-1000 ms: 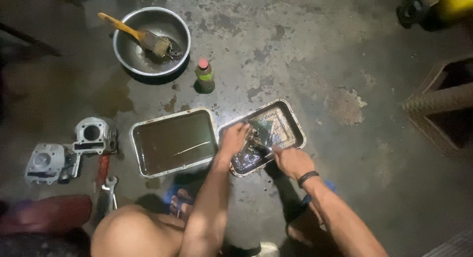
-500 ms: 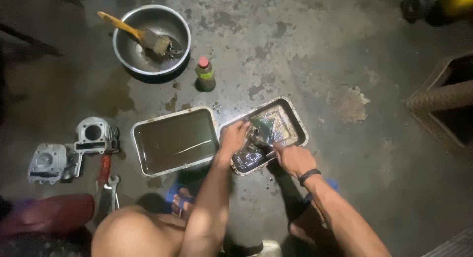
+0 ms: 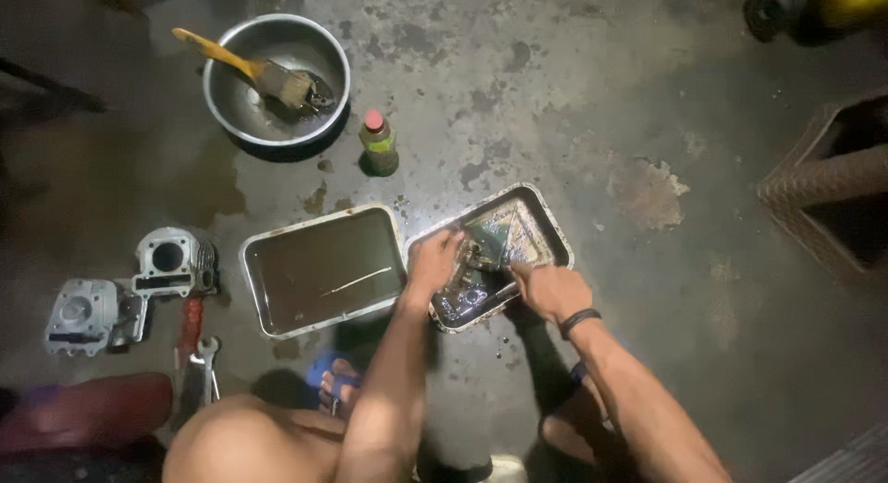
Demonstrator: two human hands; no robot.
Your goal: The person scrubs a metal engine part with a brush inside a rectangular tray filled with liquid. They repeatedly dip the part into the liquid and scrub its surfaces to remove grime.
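My left hand (image 3: 433, 261) and my right hand (image 3: 549, 289) both reach into a shallow metal tray (image 3: 546, 222) on the floor, which holds oily liquid and small dark metal parts (image 3: 476, 270). My left hand rests on the tray's near left rim, fingers curled over the parts. My right hand is closed around a small tool or part at the tray's near edge; what it is stays hidden. A black band sits on my right wrist.
A second tray (image 3: 324, 270) of dark liquid lies beside it at the left. A steel bowl (image 3: 277, 80) with a yellow-handled brush (image 3: 250, 68) and a small red-capped bottle (image 3: 377, 142) stand farther off. Two engine cylinder parts (image 3: 171, 261) (image 3: 83, 312), pliers (image 3: 190, 330) and a wrench (image 3: 205, 353) lie left. A wicker basket (image 3: 832, 182) stands right.
Both hands stay in the right tray with only slight finger movement. The view has shifted a little.
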